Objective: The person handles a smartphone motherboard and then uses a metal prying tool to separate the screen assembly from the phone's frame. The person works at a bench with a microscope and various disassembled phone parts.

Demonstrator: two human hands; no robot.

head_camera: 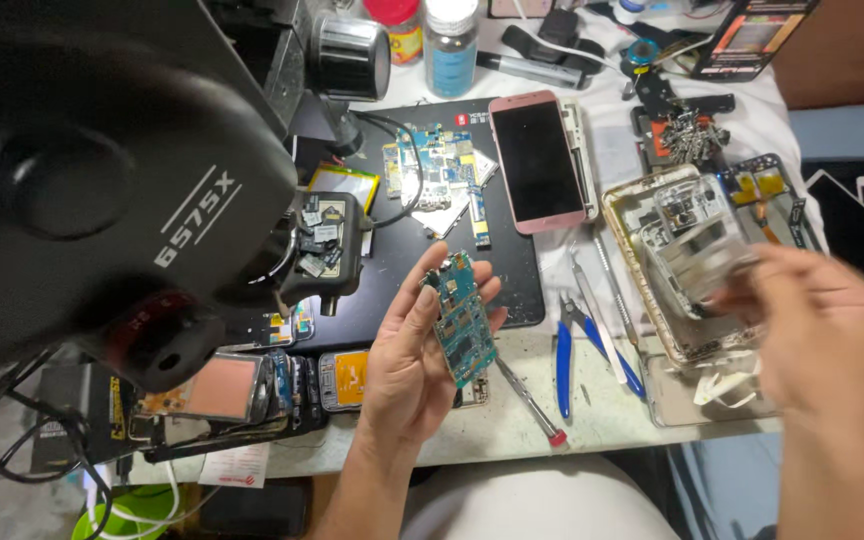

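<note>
**Circuit board in one hand, clear plastic case in the other**

The person's left hand (414,355) is raised palm-up over the front edge of the workbench (512,420), and a blue-green phone circuit board (460,318) stands tilted in it — the thumb presses along its left edge, the other fingers are curled behind it and show past its right side. The board is held clear of the bench, just in front of the black work mat (452,215).

The right hand (820,330) is off to the right, blurred, with its fingers closed around a clear plastic case (697,240); exactly how the fingertips sit on it I cannot tell. The case hangs over a gold-rimmed phone frame (642,270) lying on the white cloth.

Between the two hands, on the bench, lie blue-handled cutters (577,350), a red-tipped screwdriver (532,405) and a pair of tweezers (592,300). On the mat sit a pink smartphone (537,160), screen dark, and a second bare board (432,160) beside it. A large black microscope head (102,170) fills the left of the view, with a clamp of small parts (322,245) under it. Further back stand a glass bottle (450,45) and a red-capped jar (397,25) — and a heap of loose screws (692,130) sits near the far right.
</note>
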